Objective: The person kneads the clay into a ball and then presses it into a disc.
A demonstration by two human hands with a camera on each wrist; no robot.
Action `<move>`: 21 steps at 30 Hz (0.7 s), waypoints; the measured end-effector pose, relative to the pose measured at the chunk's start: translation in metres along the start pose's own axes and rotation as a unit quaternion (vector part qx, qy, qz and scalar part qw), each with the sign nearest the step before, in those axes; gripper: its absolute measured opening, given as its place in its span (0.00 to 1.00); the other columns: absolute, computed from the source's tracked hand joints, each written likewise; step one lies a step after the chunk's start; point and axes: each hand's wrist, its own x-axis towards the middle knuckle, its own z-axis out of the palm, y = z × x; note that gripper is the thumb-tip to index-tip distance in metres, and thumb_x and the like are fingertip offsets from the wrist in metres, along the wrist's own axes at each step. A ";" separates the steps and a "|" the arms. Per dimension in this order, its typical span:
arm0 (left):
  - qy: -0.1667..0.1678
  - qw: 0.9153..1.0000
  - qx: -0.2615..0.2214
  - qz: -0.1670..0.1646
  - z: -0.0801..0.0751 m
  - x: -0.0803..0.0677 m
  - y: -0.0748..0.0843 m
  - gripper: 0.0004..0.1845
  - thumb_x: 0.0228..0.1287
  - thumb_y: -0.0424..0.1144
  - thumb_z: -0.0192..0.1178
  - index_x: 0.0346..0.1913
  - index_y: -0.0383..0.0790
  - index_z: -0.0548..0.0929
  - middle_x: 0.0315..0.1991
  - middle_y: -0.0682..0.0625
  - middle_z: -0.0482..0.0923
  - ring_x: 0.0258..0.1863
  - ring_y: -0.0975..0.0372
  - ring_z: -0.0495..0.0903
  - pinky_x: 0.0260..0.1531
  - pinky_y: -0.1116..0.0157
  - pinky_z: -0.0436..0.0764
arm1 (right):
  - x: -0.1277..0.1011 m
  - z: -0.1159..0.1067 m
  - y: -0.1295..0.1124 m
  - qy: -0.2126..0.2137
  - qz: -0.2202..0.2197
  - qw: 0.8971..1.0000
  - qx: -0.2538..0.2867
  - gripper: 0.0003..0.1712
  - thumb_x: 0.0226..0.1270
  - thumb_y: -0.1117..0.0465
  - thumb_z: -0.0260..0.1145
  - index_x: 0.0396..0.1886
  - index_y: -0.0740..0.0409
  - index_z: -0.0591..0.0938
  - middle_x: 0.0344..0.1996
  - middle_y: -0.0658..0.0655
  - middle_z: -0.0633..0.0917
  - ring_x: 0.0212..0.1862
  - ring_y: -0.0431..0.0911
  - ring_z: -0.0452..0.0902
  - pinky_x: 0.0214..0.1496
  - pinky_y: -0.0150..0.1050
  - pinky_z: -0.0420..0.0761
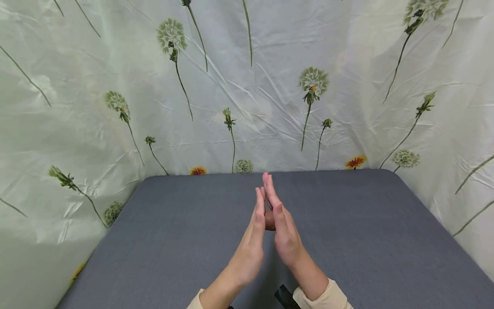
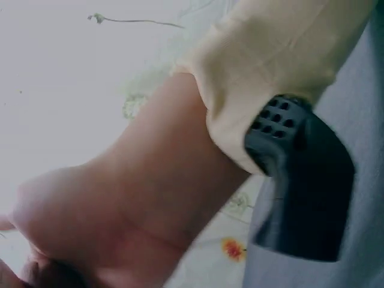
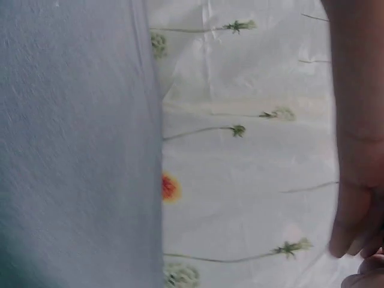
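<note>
Brown object (image 1: 269, 220) — small, rounded, mostly hidden — sits pressed between both palms above the grey surface (image 1: 173, 240), near its middle. Floral backdrop sheet (image 1: 247, 98) rises behind and to both sides. Left hand (image 1: 252, 236) and right hand (image 1: 283, 223) are flat, fingers straight, fingertips touching. Cream sleeves (image 1: 328, 298) — a black wrist mount (image 2: 300, 180) sits at the cuff.

A grey table (image 1: 185, 240) stands before a flower-printed backdrop (image 1: 115, 86).
</note>
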 end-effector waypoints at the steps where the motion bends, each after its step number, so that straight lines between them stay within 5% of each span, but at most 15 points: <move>1: 0.012 1.000 0.012 0.003 -0.001 -0.001 0.001 0.32 0.91 0.53 0.16 0.87 0.50 0.30 0.89 0.55 0.27 0.89 0.56 0.26 0.83 0.36 0.33 | -0.001 0.002 0.002 -0.007 0.012 1.000 0.013 0.35 0.93 0.48 0.23 0.89 0.58 0.44 0.89 0.58 0.47 0.88 0.39 0.43 0.81 0.21 0.54; 6: 0.072 0.996 0.019 0.038 -0.018 0.001 0.006 0.32 0.90 0.55 0.15 0.88 0.52 0.33 0.90 0.57 0.31 0.89 0.57 0.32 0.85 0.41 0.38 | -0.009 0.025 0.005 -0.046 0.034 0.998 0.035 0.34 0.93 0.50 0.25 0.90 0.55 0.39 0.90 0.54 0.41 0.88 0.39 0.36 0.82 0.20 0.47; 7: 0.079 0.996 0.014 0.040 -0.023 0.003 0.006 0.33 0.89 0.57 0.14 0.88 0.54 0.33 0.90 0.58 0.31 0.89 0.55 0.43 0.85 0.46 0.45 | -0.010 0.029 0.004 -0.050 0.030 0.998 0.037 0.34 0.93 0.51 0.25 0.90 0.54 0.38 0.90 0.54 0.41 0.89 0.40 0.34 0.83 0.21 0.46; 12: 0.075 0.997 -0.035 0.006 -0.038 0.010 0.002 0.36 0.84 0.68 0.13 0.88 0.62 0.32 0.89 0.63 0.34 0.85 0.57 0.56 0.75 0.66 0.69 | -0.014 0.039 -0.007 -0.045 -0.005 0.999 0.017 0.33 0.93 0.55 0.29 0.90 0.51 0.41 0.90 0.52 0.41 0.90 0.46 0.30 0.85 0.25 0.37; 14: 0.061 0.996 -0.060 -0.012 -0.037 0.011 -0.001 0.37 0.84 0.68 0.14 0.88 0.61 0.32 0.89 0.63 0.34 0.88 0.59 0.47 0.81 0.61 0.61 | -0.015 0.038 -0.012 -0.036 -0.021 0.999 -0.010 0.33 0.92 0.55 0.30 0.90 0.53 0.44 0.90 0.55 0.42 0.90 0.47 0.29 0.86 0.26 0.35; 18: 0.026 0.995 -0.089 -0.029 -0.026 0.011 -0.008 0.37 0.85 0.66 0.14 0.88 0.58 0.33 0.89 0.62 0.32 0.89 0.56 0.46 0.86 0.43 0.40 | -0.011 0.028 -0.018 -0.014 -0.066 0.995 -0.076 0.33 0.92 0.55 0.32 0.89 0.60 0.47 0.89 0.62 0.48 0.90 0.54 0.33 0.88 0.32 0.34; 21: 0.008 0.997 -0.079 -0.022 -0.015 0.009 -0.009 0.35 0.87 0.62 0.14 0.88 0.55 0.31 0.89 0.60 0.29 0.89 0.55 0.42 0.85 0.39 0.36 | -0.005 0.018 -0.014 0.002 -0.057 0.995 -0.084 0.33 0.93 0.55 0.30 0.89 0.62 0.49 0.89 0.59 0.50 0.90 0.51 0.38 0.88 0.31 0.38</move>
